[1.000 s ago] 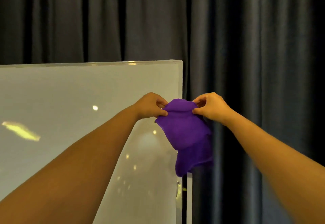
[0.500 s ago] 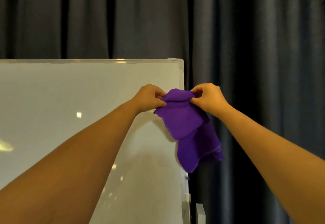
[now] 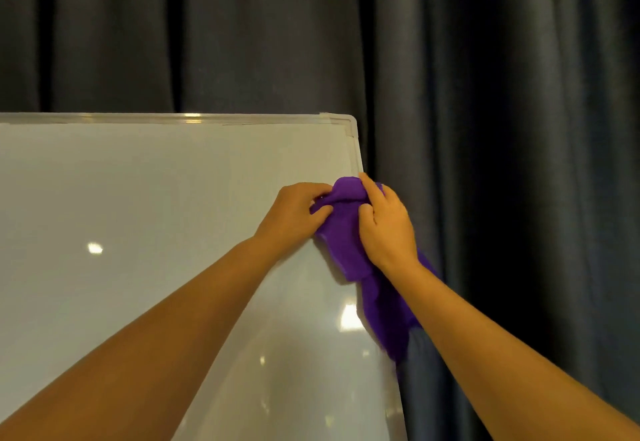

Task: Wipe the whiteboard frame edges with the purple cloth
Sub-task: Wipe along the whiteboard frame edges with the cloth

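The purple cloth [image 3: 346,246] lies against the right frame edge [image 3: 356,153] of the whiteboard [image 3: 138,215], a little below the top right corner. My left hand [image 3: 294,215] pinches the cloth's upper left part over the board surface. My right hand [image 3: 384,222] presses flat on the cloth at the frame edge, fingers pointing up. The cloth's lower end hangs down past the edge below my right wrist. The frame under the cloth is hidden.
Dark grey curtains [image 3: 485,129] hang close behind and to the right of the board. The silver top frame [image 3: 173,117] runs left out of view. Light reflections dot the glossy board surface.
Both hands moved the cloth from in front of the board's edge onto the right frame edge. My right hand changed from pinching the cloth to pressing flat on it.
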Action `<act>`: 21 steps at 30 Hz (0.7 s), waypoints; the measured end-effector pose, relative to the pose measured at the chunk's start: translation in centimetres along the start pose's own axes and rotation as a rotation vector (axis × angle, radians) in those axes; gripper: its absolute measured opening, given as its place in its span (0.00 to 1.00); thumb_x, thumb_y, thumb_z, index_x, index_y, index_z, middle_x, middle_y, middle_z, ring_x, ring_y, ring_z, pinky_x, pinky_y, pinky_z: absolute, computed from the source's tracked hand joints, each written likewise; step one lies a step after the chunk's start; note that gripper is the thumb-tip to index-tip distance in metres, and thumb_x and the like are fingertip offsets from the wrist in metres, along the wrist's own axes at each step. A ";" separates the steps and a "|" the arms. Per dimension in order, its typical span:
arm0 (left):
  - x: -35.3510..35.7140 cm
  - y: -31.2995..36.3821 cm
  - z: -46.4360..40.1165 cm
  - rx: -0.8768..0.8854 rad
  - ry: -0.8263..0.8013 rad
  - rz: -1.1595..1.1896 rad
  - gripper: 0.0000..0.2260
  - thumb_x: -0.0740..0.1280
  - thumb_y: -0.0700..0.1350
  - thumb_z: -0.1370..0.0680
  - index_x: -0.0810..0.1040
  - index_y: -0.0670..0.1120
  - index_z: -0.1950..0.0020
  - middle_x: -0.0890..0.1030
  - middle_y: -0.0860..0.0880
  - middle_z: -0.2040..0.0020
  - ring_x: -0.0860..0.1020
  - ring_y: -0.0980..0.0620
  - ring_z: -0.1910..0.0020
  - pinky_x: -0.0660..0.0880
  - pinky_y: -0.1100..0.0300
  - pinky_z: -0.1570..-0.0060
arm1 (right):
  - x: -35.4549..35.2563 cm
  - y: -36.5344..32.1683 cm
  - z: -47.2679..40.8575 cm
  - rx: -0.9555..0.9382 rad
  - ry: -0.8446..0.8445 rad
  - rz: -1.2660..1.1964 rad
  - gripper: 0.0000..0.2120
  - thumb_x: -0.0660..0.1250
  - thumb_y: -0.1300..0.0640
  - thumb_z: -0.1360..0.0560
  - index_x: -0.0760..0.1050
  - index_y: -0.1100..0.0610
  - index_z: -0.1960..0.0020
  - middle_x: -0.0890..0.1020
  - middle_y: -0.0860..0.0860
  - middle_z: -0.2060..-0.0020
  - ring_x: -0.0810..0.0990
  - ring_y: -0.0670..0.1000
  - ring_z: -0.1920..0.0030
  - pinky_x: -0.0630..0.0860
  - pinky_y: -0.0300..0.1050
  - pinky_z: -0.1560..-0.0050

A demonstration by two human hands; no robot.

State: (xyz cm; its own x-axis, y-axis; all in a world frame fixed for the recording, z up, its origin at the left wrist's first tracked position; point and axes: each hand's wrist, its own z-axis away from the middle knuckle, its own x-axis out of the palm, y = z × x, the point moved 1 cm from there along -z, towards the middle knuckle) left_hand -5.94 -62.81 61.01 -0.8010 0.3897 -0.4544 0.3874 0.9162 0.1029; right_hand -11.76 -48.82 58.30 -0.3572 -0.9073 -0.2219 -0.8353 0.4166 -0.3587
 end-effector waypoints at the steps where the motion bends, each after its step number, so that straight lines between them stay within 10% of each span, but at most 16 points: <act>1: 0.0 -0.3 0.3 0.017 0.022 0.004 0.15 0.65 0.44 0.22 0.76 0.45 0.35 0.80 0.45 0.40 0.77 0.48 0.43 0.65 0.72 0.49 | 0.5 -0.1 0.2 0.049 -0.018 0.033 0.24 0.51 0.45 0.22 0.58 0.45 0.27 0.64 0.55 0.28 0.65 0.57 0.31 0.65 0.60 0.33; 5: 0.0 -1.8 1.9 -0.136 0.206 -0.152 0.25 0.51 0.57 0.20 0.59 0.52 0.24 0.64 0.46 0.25 0.63 0.46 0.27 0.59 0.56 0.32 | 1.5 -0.9 0.0 0.149 -0.030 0.131 0.38 0.48 0.25 0.34 0.50 0.38 0.27 0.45 0.51 0.24 0.47 0.59 0.25 0.50 0.70 0.32; 9: 0.2 -3.9 3.5 -0.277 0.182 -0.657 0.28 0.38 0.63 0.26 0.32 0.58 0.28 0.39 0.47 0.22 0.39 0.43 0.23 0.41 0.39 0.29 | 2.3 -0.7 0.7 0.032 0.006 0.228 0.46 0.55 0.24 0.38 0.41 0.37 0.27 0.34 0.48 0.25 0.45 0.61 0.25 0.64 0.68 0.38; 21: 1.7 -5.2 8.7 -0.348 0.081 -0.672 0.32 0.38 0.68 0.25 0.37 0.58 0.24 0.40 0.47 0.21 0.39 0.43 0.23 0.40 0.39 0.28 | 3.1 1.5 6.9 0.029 -0.022 0.215 0.34 0.61 0.32 0.31 0.57 0.42 0.29 0.56 0.51 0.27 0.71 0.58 0.37 0.74 0.54 0.45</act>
State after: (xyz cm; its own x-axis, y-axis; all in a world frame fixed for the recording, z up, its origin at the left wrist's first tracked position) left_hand -5.34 -67.77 52.05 -0.8500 -0.2693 -0.4527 -0.3512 0.9302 0.1062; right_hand -11.20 -50.61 50.80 -0.5167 -0.7957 -0.3160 -0.7282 0.6025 -0.3266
